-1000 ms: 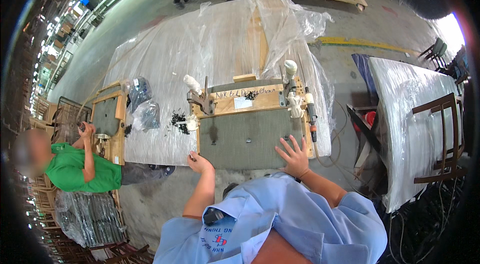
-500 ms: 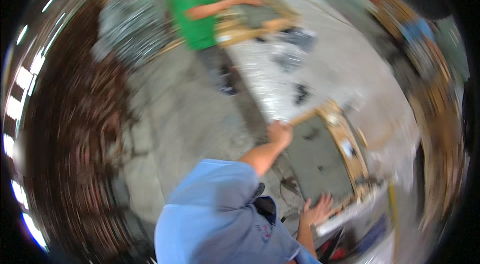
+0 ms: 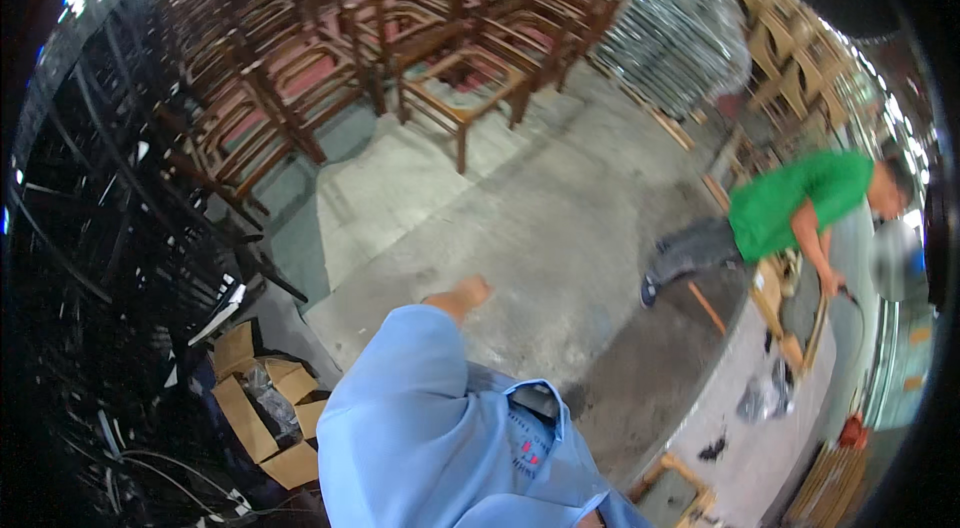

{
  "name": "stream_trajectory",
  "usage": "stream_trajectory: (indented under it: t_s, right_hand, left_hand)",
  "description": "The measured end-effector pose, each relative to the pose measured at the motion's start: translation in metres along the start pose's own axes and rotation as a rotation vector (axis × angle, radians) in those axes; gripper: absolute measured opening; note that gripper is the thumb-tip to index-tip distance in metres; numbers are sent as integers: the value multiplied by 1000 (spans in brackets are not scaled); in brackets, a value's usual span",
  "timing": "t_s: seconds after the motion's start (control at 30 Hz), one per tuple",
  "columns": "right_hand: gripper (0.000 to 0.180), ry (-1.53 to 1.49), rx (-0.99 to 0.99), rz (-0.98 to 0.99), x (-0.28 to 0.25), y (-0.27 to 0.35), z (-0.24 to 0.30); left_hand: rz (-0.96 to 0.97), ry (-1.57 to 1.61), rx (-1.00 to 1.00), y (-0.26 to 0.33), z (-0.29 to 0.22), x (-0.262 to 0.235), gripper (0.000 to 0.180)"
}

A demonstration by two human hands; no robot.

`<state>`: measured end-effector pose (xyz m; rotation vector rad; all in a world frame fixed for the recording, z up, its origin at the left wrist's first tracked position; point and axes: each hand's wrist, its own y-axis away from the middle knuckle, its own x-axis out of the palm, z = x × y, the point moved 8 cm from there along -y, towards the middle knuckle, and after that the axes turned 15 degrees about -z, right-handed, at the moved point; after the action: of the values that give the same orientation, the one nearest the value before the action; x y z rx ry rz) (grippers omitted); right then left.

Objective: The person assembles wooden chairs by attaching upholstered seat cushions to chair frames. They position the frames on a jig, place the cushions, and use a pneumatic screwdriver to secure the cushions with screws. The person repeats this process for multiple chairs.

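The person has turned from the worktop (image 3: 770, 428), and the left hand (image 3: 462, 296) swings out empty over the concrete floor (image 3: 540, 228), fingers curled loosely together; the right hand is out of view. Nearest thing ahead is the wooden chair frame (image 3: 465, 93), well beyond that hand; reaching it would call for stepping closer.

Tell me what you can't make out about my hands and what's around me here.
- Left hand, head view: small and blurred; cannot tell whether open or shut.
- Right hand: out of view.
- Open brown cardboard box: contents dark, unclear.
- Green-shirted person's hand: the thing it grips is too small.
- Stacked dark wooden chairs: bent, shadowed at the rim.
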<state>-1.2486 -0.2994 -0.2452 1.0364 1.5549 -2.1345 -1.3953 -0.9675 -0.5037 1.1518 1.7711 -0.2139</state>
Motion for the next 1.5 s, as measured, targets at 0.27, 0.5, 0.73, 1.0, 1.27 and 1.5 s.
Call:
stream_trajectory:
  t_s: [0.27, 0.5, 0.73, 1.0, 1.27, 1.5]
  right_hand:
    - [55, -248, 648, 1529, 220, 135, 298]
    - [60, -657, 323, 1568, 315, 132, 685]
    - [58, -460, -101, 1772, 364, 162, 952]
    - [54, -413, -243, 1700, 429, 226, 1189]
    - [45, -642, -28, 1958, 318, 311, 1447]
    - [42, -456, -21, 1847, 336, 408, 1520]
  left_hand:
    - [-351, 112, -798, 35, 368, -240, 37]
    - [182, 261, -844, 47, 387, -191, 42]
    - [-12, 592, -1001, -60, 402, -262, 37]
    - [-482, 837, -988, -241, 416, -467, 32]
    - [27, 58, -498, -431, 517, -478, 35]
    - [-117, 923, -920, -572, 585, -556, 23]
